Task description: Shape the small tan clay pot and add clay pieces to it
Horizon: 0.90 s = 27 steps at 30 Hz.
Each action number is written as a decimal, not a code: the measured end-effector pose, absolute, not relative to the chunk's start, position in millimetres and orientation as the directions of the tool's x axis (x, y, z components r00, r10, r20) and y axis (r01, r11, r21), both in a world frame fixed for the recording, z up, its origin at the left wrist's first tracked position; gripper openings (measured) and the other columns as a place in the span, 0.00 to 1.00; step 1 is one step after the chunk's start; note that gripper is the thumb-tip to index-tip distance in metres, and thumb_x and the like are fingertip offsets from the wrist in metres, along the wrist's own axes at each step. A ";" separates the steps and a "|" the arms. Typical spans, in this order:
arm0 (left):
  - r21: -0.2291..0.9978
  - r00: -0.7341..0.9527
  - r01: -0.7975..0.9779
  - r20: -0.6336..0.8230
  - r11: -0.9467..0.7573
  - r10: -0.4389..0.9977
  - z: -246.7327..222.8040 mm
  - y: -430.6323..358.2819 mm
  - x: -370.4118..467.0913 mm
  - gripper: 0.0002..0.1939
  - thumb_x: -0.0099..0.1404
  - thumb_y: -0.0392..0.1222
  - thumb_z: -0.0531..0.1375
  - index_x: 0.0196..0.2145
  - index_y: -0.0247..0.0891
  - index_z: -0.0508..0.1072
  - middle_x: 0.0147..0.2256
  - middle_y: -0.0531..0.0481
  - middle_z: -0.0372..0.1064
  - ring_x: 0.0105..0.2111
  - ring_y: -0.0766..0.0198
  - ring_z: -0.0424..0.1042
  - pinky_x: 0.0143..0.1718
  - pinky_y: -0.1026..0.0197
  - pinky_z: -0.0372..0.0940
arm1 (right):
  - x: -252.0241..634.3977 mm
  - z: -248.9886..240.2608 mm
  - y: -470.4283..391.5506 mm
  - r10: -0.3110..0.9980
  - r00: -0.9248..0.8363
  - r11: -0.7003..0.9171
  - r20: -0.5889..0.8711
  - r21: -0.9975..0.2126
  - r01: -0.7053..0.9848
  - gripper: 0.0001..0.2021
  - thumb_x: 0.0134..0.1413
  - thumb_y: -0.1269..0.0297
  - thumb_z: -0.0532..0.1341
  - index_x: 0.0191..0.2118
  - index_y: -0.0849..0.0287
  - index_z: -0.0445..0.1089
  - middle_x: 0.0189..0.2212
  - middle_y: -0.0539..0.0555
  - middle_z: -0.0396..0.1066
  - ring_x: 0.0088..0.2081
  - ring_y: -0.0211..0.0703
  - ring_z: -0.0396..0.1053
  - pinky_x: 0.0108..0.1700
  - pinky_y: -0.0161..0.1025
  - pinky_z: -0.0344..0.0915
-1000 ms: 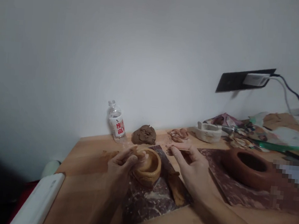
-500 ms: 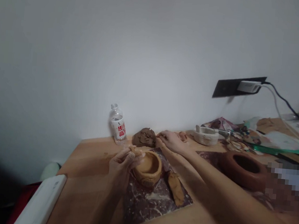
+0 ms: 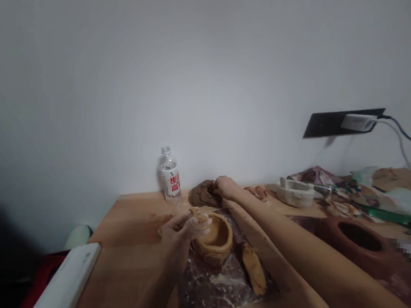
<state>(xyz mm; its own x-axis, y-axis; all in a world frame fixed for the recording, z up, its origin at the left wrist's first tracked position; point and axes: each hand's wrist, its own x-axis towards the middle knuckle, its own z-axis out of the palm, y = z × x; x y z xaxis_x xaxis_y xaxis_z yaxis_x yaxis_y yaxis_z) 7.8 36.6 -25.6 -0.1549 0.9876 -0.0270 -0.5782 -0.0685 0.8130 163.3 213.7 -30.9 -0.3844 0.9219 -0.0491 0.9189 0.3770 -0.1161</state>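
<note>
My left hand (image 3: 186, 228) is closed on a small piece of tan clay (image 3: 200, 216), held over the left rim of a round tan clay bowl (image 3: 224, 246). The bowl sits on a dark, clay-smeared board (image 3: 211, 296). Farther back, my right hand (image 3: 226, 188) has its fingers curled against the right side of a dark brown clay lump (image 3: 202, 194); the fingertips are partly hidden. To the right of the bowl, a flat strip of tan clay (image 3: 254, 269) lies on the board.
A labelled plastic bottle (image 3: 170, 176) stands by the wall. At right are a whitish clay pot (image 3: 295, 196), a reddish-brown hollow clay form (image 3: 359, 249) and scraps (image 3: 341, 206). A white box (image 3: 68, 276) is at the table's left edge. Cables hang from a wall socket strip (image 3: 326, 126).
My right hand has moved left from the table beside the dark clay lump onto it. My left hand keeps the tan piece by the bowl. The whole view has shifted slightly.
</note>
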 end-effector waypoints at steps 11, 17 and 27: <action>0.812 -0.114 -0.582 -0.014 -0.055 0.993 -23.9 36.1 7.6 0.21 0.32 0.44 0.76 0.24 0.34 0.78 0.23 0.45 0.78 0.25 0.54 0.79 0.26 0.63 0.73 | 158.8 -37.3 209.4 0.903 -0.429 0.428 -0.031 -0.034 0.903 0.16 0.61 0.60 0.59 0.52 0.61 0.66 0.50 0.58 0.67 0.46 0.46 0.69 0.47 0.48 0.69; 0.817 -0.110 -0.575 -0.022 -0.046 0.994 -21.8 33.6 9.1 0.21 0.32 0.45 0.76 0.24 0.33 0.77 0.24 0.44 0.78 0.26 0.54 0.79 0.26 0.62 0.73 | 159.5 -37.2 200.4 0.879 -0.476 0.477 0.025 -0.014 0.879 0.15 0.61 0.60 0.59 0.51 0.61 0.66 0.50 0.59 0.67 0.46 0.46 0.69 0.47 0.48 0.69; 0.838 -0.090 -0.544 -0.009 -0.041 0.996 -17.6 31.0 8.4 0.20 0.34 0.45 0.76 0.24 0.32 0.78 0.26 0.42 0.79 0.27 0.55 0.79 0.29 0.61 0.72 | 164.0 -31.6 213.6 0.907 -0.417 0.419 0.058 -0.014 0.908 0.15 0.61 0.60 0.58 0.52 0.60 0.66 0.50 0.58 0.67 0.46 0.46 0.69 0.46 0.48 0.69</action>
<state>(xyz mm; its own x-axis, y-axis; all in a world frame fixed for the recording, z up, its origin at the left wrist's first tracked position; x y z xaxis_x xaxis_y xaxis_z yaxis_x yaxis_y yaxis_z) 8.4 31.0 -17.6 -0.0898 0.9959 -0.0092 -0.5440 -0.0413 0.8381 164.0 213.6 -31.6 -0.4172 0.9070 0.0585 0.9081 0.4186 -0.0142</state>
